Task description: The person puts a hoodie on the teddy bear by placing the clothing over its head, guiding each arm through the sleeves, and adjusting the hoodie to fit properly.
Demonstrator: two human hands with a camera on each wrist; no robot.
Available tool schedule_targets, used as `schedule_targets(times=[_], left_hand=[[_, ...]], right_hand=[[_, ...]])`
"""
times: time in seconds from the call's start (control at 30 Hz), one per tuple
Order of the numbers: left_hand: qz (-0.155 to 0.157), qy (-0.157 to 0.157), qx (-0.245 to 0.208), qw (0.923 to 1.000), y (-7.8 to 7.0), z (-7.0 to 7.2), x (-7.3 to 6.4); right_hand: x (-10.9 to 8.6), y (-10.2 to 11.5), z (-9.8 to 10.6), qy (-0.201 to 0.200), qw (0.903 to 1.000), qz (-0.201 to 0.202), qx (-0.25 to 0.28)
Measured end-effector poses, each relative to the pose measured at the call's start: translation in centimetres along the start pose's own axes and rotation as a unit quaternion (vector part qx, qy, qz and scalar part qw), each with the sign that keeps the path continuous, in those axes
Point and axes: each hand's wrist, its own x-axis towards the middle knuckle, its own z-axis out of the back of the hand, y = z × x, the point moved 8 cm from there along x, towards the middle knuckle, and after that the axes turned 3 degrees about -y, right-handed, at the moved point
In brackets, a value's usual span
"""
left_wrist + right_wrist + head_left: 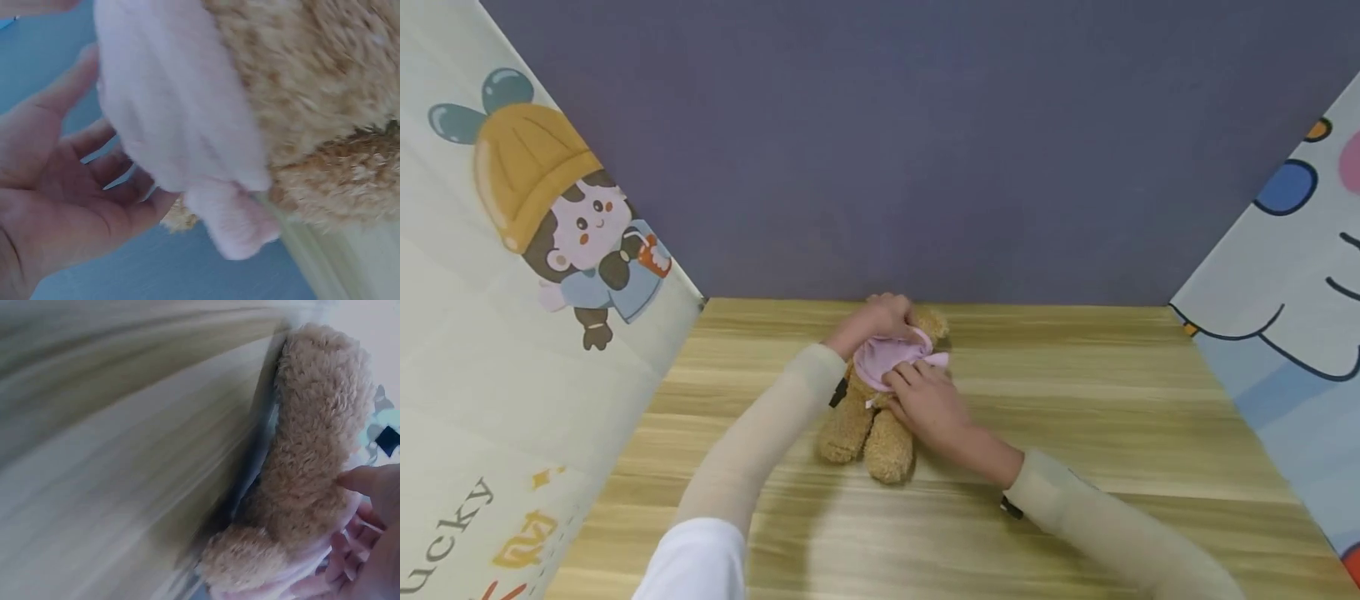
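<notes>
Wood-grain counter [1075,392] beneath a plush teddy bear [852,423], slate-blue wall [925,150] behind it, cartoon-printed panels [467,275] either side, left grip [883,318] and right grip [931,407] pinching its pink garment [882,358]

Room beside the teddy bear [852,421], over the tabletop [1075,400] — dark wall [925,150] blocking beyond

1. Brown plush toy [859,403]: one, showing two legs [844,433].
2. Pink garment [880,358]: one.
3. Left hand [886,317] and right hand [929,408]: two in all.
4. Beige sleeves [775,429]: two, one per arm.
5. White sleeve [696,558]: one.
6. Wooden tabletop [1075,392]: one.
7. Dark back panel [925,150]: one.
8. Printed side panels [452,350]: two, the left bearing one hatted figure [591,287].
</notes>
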Motion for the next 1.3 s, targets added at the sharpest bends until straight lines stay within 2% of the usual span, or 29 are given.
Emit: schedule_targets(times=[0.1,0.2,0.27,0.33,0.4,0.47,0.5,0.53,0.57,0.63,0.7,0.73,0.77,0.83,0.9,1.03,1.17,1.3], left_hand=[[-0.007,0.007,0.021,0.9997,-0.4,0.3,-0.1],[0.023,0.009,0.014,0.9996,-0.1,0.5,0.1],[0.048,0.015,-0.023,0.9984,0.7,0.4,0.2],[0.078,0.013,-0.095,0.9924,1.8,0.3,0.0],[0.098,0.001,-0.156,0.9829,3.4,0.1,0.0],[0.090,-0.014,-0.230,0.9690,7.8,-1.8,2.6],[0.102,-0.016,-0.254,0.9616,9.8,-2.8,3.9],[0.083,-0.025,-0.273,0.9582,11.7,-3.7,5.3],[0.086,-0.033,-0.288,0.9533,13.0,-4.3,6.3],[0.101,-0.036,-0.309,0.9449,14.6,-5.2,7.1],[0.132,-0.043,-0.299,0.9441,12.6,-3.9,4.9],[0.130,-0.042,-0.292,0.9467,11.3,-3.2,3.5],[0.150,-0.035,-0.273,0.9498,10.0,-2.5,2.0],[0.148,-0.020,-0.251,0.9564,8.2,-1.7,0.0],[0.144,-0.006,-0.243,0.9593,7.0,-1.2,-1.4],[0.132,0.010,-0.231,0.9640,6.3,-1.0,-1.9],[0.139,0.019,-0.225,0.9642,6.3,-0.8,-1.9],[0.151,0.020,-0.199,0.9681,7.1,-0.9,-1.7]], right_hand=[[1.1,1.2,0.1,-0.037,0.9985,0.006,-0.041],[1.9,2.4,0.1,-0.076,0.9943,0.023,-0.072],[1.9,2.8,-0.1,-0.071,0.9932,0.039,-0.083],[1.3,2.9,-0.2,-0.047,0.9942,0.058,-0.078],[0.4,3.0,-0.1,-0.026,0.9936,0.083,-0.072],[-0.8,2.8,0.0,-0.010,0.9927,0.104,-0.060],[-1.3,2.7,0.2,-0.010,0.9918,0.115,-0.055],[-1.8,2.5,0.3,-0.011,0.9911,0.123,-0.050],[-2.1,2.2,0.5,-0.017,0.9912,0.127,-0.034],[-2.3,1.4,0.7,-0.019,0.9921,0.124,0.008],[-2.2,0.6,0.8,-0.017,0.9920,0.111,0.058],[-2.1,0.2,0.8,-0.013,0.9912,0.099,0.086],[-1.9,-0.2,0.9,-0.011,0.9898,0.087,0.112],[-1.7,-1.1,1.1,-0.006,0.9884,0.059,0.140],[-1.4,-2.0,1.4,-0.010,0.9883,0.033,0.149],[-0.6,-3.0,1.8,-0.018,0.9939,0.026,0.106],[0.0,-2.7,1.5,-0.016,0.9956,0.063,0.068],[-0.7,-2.2,1.0,-0.016,0.9901,0.116,0.076]])
